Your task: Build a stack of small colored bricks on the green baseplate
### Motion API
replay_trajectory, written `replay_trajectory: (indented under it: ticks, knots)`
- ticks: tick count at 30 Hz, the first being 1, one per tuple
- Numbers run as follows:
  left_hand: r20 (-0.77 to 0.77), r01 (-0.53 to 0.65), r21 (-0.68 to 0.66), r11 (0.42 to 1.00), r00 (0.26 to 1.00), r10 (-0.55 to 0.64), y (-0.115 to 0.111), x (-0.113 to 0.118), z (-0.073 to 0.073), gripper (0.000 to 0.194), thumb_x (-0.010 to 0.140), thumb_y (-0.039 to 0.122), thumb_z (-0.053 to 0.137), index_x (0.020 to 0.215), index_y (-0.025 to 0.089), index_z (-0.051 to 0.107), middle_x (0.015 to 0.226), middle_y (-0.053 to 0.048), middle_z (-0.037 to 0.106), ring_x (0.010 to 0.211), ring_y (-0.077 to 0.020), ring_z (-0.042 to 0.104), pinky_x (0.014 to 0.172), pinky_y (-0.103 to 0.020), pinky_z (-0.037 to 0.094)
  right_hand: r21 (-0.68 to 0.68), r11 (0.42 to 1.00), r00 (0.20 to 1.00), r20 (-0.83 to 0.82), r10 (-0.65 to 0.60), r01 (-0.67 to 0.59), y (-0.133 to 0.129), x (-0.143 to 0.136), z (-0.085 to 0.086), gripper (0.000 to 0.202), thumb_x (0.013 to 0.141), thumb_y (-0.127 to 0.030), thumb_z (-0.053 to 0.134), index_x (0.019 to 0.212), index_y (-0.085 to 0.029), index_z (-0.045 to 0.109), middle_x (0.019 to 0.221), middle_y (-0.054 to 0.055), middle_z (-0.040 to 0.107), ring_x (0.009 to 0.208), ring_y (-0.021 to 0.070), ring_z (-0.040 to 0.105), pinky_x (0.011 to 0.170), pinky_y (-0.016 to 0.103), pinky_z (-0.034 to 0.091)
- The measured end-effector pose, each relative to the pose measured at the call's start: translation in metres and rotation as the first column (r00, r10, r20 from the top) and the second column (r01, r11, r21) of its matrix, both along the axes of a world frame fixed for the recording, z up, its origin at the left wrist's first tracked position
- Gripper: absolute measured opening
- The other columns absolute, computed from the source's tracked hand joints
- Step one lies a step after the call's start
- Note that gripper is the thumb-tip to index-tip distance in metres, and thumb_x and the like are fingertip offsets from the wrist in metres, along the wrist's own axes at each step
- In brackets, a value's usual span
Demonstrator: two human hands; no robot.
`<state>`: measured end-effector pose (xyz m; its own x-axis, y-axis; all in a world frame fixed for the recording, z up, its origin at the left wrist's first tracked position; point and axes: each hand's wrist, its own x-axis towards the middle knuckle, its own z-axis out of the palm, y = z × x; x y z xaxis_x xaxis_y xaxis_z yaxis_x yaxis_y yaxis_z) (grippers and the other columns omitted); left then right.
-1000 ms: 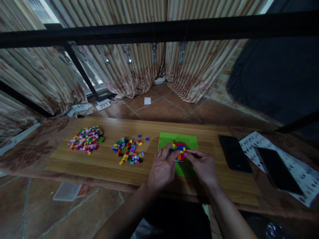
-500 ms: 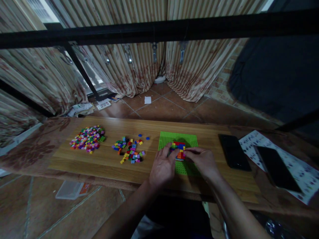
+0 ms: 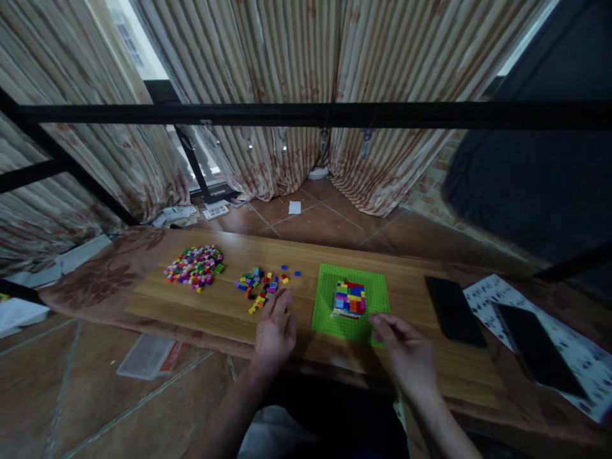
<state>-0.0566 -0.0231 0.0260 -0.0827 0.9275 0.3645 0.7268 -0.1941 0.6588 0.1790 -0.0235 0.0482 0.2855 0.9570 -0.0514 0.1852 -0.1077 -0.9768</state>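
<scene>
A block of multicoloured bricks stands on the green baseplate, with neither hand on it. My left hand is off to the left, fingers apart, over the near edge of the small brick group. I see nothing in it. To the right, my right hand hovers at the baseplate's near right corner. Its thumb and fingertips are pinched together; whatever they hold, if anything, is too small to make out.
A large pile of small bricks lies on the left of the wooden board. Right of the baseplate are a black phone, a printed sheet and a dark tablet. A black bar crosses beyond.
Both hands have let go of the brick block; my left hand moved left to the small group, my right hand drew back toward me. The camera view has shifted.
</scene>
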Motion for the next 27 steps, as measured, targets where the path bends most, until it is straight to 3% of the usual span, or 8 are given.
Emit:
replay_trajectory:
  ticks: [4,8,15,22,27]
  knots:
    - [-0.015,-0.141,-0.030,0.990,0.990,0.141,-0.015,-0.034,-0.019,0.044,0.085,0.021,0.050,0.129,0.019,0.048,0.127,-0.012,0.054,0.120,-0.0260,0.051,0.104,-0.046,0.043,0.029,0.947,0.937,0.157,0.313,-0.321,-0.030,-0.039,-0.005,0.025,0.082,-0.041,0.057,0.086,-0.020,0.071,0.083,0.005,0.071,0.079,0.0186,0.065,0.072,0.028,0.050]
    - [-0.037,-0.238,-0.039,0.970,0.971,0.237,-0.023,-0.056,-0.030,0.043,0.085,0.020,0.051,0.127,0.018,0.049,0.125,-0.012,0.055,0.118,-0.0259,0.052,0.102,-0.045,0.044,-0.013,0.869,0.830,0.291,0.476,-0.494,-0.038,-0.069,-0.016,0.024,0.087,-0.034,0.049,0.091,-0.022,0.069,0.085,0.004,0.069,0.080,0.0171,0.065,0.070,0.026,0.049]
    - [-0.056,-0.296,-0.063,0.953,0.955,0.293,-0.022,-0.069,-0.042,0.043,0.078,0.016,0.057,0.121,0.018,0.054,0.120,-0.012,0.058,0.112,-0.0264,0.056,0.096,-0.043,0.049,-0.007,0.835,0.731,0.479,0.486,-0.550,-0.012,-0.102,-0.032,0.023,0.088,-0.030,0.046,0.094,-0.020,0.066,0.086,0.004,0.066,0.076,0.0160,0.064,0.071,0.027,0.049]
    - [-0.028,-0.278,-0.073,0.958,0.960,0.277,-0.016,-0.072,-0.042,0.023,0.081,0.016,0.056,0.102,0.018,0.060,0.112,-0.009,0.060,0.105,-0.0231,0.059,0.093,-0.039,0.051,0.042,0.822,0.629,0.667,0.400,-0.568,0.015,-0.136,-0.048,0.026,0.085,-0.029,0.050,0.106,-0.020,0.063,0.098,0.005,0.064,0.086,0.0194,0.062,0.078,0.032,0.049]
    - [0.001,-0.256,-0.046,0.966,0.967,0.257,-0.014,-0.075,-0.041,0.013,0.086,0.016,0.050,0.093,0.019,0.060,0.103,-0.007,0.061,0.096,-0.0189,0.059,0.088,-0.034,0.051,0.109,0.741,0.536,0.759,0.368,-0.663,0.031,-0.163,-0.052,0.031,0.084,-0.029,0.054,0.113,-0.024,0.063,0.101,0.005,0.061,0.091,0.0190,0.061,0.080,0.031,0.049]
